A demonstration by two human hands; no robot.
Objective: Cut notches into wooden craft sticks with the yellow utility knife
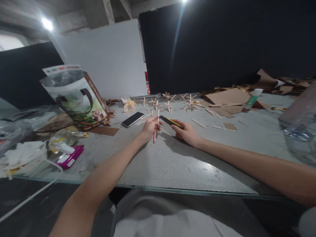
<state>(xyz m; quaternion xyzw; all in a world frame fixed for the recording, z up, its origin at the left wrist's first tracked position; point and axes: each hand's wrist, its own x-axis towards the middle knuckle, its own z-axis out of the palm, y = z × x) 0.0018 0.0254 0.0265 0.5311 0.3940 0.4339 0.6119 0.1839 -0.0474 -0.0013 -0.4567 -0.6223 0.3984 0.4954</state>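
Observation:
My left hand is closed around a thin wooden stick that points up from the fingers. A pink pencil-like rod shows just below these fingers; whether they grip it too I cannot make out. In my right hand lies a black and yellow utility knife, its dark end towards the stick. Both forearms rest over the grey table. Beyond my hands, several crossed wooden stick pieces and loose sticks are scattered about.
A phone lies left of my hands. Further left are a large printed bag, a purple device with a white cable, and crumpled plastic. To the right are cardboard pieces, a glue stick and a clear container.

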